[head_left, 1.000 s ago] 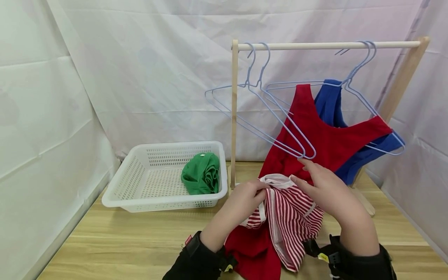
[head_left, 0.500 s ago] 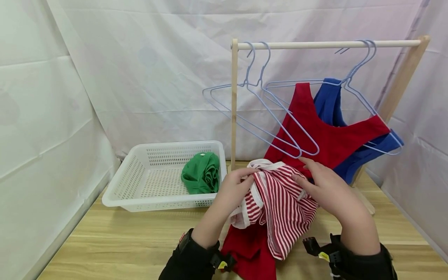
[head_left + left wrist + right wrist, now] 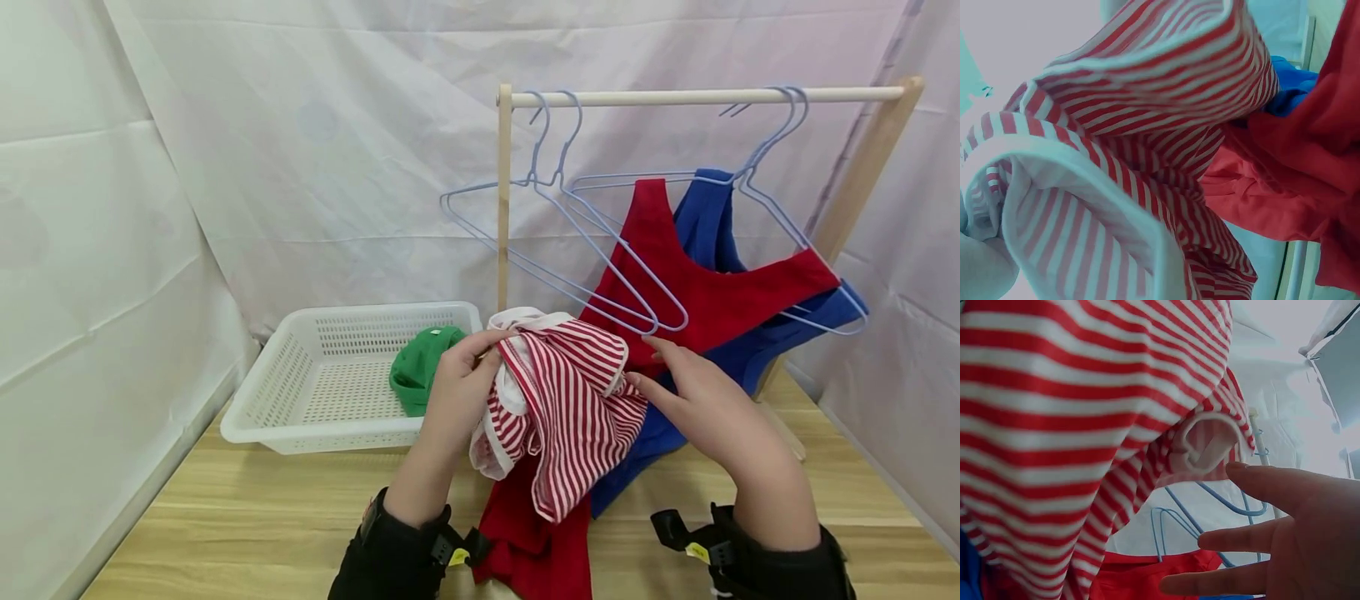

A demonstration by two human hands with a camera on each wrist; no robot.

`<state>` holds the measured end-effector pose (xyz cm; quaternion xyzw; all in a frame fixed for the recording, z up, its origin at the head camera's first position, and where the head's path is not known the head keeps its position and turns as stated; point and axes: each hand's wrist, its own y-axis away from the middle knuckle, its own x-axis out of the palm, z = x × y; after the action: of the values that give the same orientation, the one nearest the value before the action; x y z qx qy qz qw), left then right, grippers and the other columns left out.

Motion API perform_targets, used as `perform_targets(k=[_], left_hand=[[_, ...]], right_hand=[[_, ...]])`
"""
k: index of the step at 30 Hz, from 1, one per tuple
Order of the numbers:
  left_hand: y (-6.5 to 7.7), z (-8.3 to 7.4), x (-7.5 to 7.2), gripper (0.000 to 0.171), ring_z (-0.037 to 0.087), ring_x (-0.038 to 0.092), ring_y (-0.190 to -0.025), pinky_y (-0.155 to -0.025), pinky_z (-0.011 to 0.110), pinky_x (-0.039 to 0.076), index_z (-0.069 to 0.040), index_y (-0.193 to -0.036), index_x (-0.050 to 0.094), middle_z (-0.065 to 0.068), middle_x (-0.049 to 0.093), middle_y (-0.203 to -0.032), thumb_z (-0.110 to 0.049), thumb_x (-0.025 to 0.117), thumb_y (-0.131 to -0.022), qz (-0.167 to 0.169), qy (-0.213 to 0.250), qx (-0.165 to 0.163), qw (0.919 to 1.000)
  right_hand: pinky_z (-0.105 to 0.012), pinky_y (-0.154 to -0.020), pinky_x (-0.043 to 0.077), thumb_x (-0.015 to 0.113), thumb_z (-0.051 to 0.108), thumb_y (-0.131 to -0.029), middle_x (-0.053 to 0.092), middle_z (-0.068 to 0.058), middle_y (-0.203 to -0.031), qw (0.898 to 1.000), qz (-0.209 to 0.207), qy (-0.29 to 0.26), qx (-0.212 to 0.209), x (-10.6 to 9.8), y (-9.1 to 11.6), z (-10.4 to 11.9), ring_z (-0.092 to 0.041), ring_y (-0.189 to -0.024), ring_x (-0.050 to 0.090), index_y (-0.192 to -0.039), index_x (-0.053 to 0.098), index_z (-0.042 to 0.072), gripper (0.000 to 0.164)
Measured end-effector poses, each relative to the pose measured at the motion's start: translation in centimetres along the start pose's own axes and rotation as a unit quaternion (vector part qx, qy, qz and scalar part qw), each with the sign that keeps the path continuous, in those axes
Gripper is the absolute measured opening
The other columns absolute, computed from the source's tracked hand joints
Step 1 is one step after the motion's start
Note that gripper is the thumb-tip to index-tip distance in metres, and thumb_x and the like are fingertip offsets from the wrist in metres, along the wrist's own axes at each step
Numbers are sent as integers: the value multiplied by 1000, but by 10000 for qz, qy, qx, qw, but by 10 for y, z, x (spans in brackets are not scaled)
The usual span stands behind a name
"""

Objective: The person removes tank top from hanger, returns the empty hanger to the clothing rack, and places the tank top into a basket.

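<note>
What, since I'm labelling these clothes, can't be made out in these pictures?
Green cloth, head view: partly hidden behind the left hand.
Its pale spot, head view: too small to identify.
Lower red cloth, head view: cut off by bottom edge; striped garment hides whether it joins the hanging red garment.
Most of left hand, left wrist view: cut off by left edge.

Downward head and closer wrist views share striped cloth [image 3: 577, 396].

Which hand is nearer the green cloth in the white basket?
Left. The left hand, holding the striped garment, partly hides the green cloth in the head view; the right hand is farther away, right of the garment.
</note>
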<state>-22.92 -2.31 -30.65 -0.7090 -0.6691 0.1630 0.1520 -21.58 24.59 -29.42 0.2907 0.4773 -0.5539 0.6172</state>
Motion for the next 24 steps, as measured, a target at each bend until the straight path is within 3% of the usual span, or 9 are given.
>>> perform_targets(k=[8, 17, 24], left_hand=[[-10, 21, -16, 18, 19, 57, -93, -78, 34, 50, -14, -105, 63, 7, 60, -105, -13, 51, -91, -410, 452, 504, 9969], [-11, 16, -34, 19, 24, 53, -100, -85, 34, 47, -10, -106, 61, 10, 58, -108, -17, 51, -91, -838, 1048, 784, 9879], [-13, 10, -50, 20, 28, 51, -103, -86, 31, 47, -1, -106, 59, 12, 59, -108, -10, 52, -90, -1465, 1599, 978, 9713]], right_hand=[[-63, -95, 28, 35, 61, -88, 35, -23, -136, 10000, 43, 36, 24, 0, -1, 1, -39, -121, 31, -139, 20, 4, 77], [-63, -96, 28, 35, 60, -89, 36, -22, -135, 10000, 60, 36, 13, 1, -1, 2, -38, -121, 31, -138, 23, 5, 76], [-63, -96, 27, 35, 62, -87, 33, -20, -138, 9999, 129, 48, 59, 2, -2, 2, -38, -123, 28, -140, 21, 7, 77]])
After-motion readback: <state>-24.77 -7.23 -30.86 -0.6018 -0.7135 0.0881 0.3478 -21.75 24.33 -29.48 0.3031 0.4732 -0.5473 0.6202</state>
